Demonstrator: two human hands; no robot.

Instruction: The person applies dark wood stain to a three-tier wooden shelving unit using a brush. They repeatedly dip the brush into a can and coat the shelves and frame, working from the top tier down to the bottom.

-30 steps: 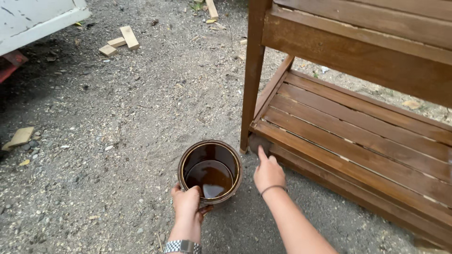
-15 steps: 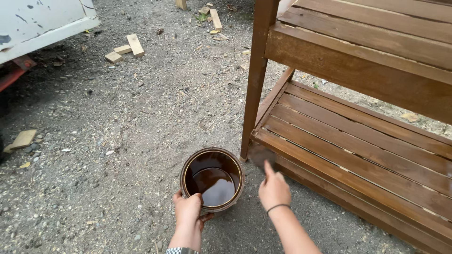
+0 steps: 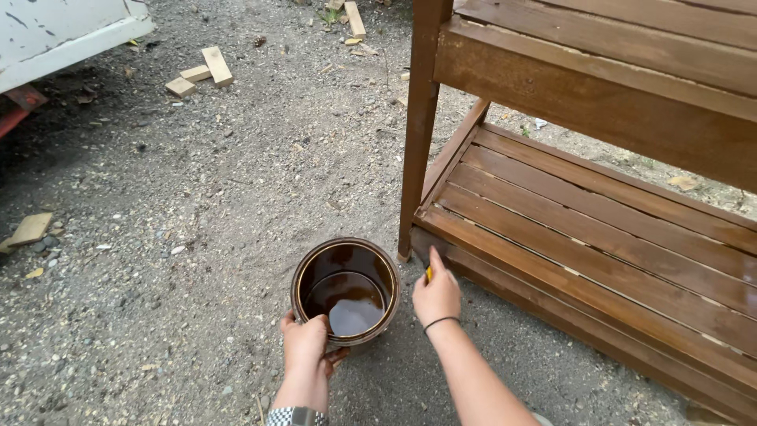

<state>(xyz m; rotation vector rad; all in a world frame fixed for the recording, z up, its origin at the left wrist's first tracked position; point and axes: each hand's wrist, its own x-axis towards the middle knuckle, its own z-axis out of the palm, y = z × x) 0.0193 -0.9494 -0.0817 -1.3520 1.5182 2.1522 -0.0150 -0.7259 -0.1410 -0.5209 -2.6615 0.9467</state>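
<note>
A round metal can (image 3: 347,256) stands on the gravel, its inside coated dark brown and a pool of brown stain at the bottom. My left hand (image 3: 306,347) grips its near rim. My right hand (image 3: 436,296) is just right of the can, closed on a small brush (image 3: 426,267) with a yellow handle. The brush's dark tip touches the front lower rail (image 3: 505,288) of a brown-stained wooden shelf unit, close to its leg (image 3: 418,126). Most of the brush is hidden by my fingers.
The unit's slatted lower shelf (image 3: 599,237) fills the right side. Pale wood offcuts (image 3: 199,72) lie on the gravel at the back, another scrap (image 3: 28,229) at the left edge. A white painted object (image 3: 55,31) with a red part beneath sits top left.
My right hand has shifted slightly right and forward to the lower rail beside the leg. My left hand stays on the can's rim. The camera has moved a little.
</note>
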